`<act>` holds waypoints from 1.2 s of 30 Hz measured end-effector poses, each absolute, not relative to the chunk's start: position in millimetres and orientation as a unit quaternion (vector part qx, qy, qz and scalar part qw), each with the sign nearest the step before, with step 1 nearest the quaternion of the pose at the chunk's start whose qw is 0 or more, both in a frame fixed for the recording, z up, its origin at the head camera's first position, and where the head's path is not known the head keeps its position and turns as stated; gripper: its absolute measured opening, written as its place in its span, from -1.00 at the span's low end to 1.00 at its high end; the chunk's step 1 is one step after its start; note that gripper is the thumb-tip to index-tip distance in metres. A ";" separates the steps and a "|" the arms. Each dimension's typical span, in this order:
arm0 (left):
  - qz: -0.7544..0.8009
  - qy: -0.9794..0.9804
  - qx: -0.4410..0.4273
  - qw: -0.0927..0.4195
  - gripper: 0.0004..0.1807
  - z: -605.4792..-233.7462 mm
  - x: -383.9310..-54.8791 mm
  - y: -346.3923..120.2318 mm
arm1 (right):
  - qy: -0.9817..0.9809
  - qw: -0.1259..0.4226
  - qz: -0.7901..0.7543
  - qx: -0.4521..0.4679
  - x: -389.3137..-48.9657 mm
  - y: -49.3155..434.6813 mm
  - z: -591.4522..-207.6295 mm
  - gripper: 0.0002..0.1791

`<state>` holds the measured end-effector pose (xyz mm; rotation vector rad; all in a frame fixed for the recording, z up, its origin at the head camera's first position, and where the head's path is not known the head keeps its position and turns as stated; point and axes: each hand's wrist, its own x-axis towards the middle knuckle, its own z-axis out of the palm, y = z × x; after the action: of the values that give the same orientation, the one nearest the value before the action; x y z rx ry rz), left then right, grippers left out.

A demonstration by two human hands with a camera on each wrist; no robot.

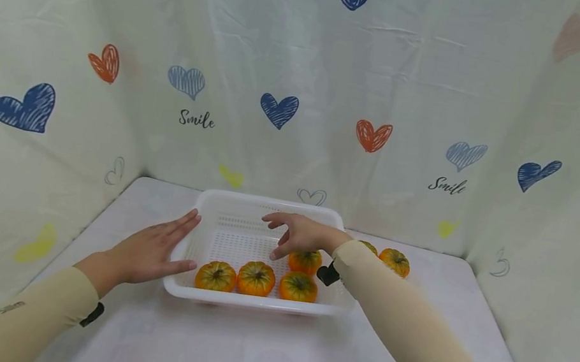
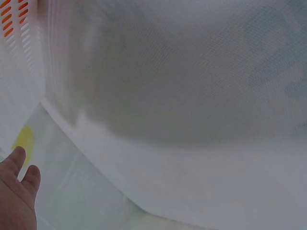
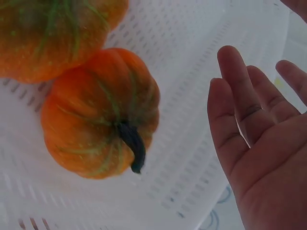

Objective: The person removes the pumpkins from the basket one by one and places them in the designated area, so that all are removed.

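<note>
A white perforated plastic basket (image 1: 245, 301) holds small orange-and-green pumpkins: three in a row along its front side, among them a middle pumpkin (image 1: 256, 279), and another pumpkin (image 1: 305, 261) behind the right one. My left hand (image 1: 152, 250) lies along the basket's left rim, fingers extended and thumb toward the front left pumpkin (image 1: 216, 276). Over the basket's inside, my right hand (image 1: 301, 233) hovers with spread fingers and holds nothing. In the right wrist view, a pumpkin (image 3: 98, 115) with a dark curved stem sits apart from my right hand's fingers (image 3: 242, 96).
Two more pumpkins lie on the white-covered table (image 1: 247, 355) right of the basket, one a whole pumpkin (image 1: 395, 261), the other partly hidden by my right forearm. A pale curtain (image 1: 426, 69) printed with hearts rises along the table's back and sides.
</note>
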<state>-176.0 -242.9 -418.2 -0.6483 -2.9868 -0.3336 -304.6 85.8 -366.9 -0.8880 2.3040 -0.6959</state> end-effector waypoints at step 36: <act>-0.102 -0.977 -0.187 0.010 0.01 -412.6 -174.2 -238.4 | 0.841 0.342 -0.242 -0.342 -288.4 74.9 -418.4 -0.19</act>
<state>-174.2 -238.4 -412.6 -0.5846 -3.0497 -0.3175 -288.4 74.9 -418.4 -0.8901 2.1868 -0.6302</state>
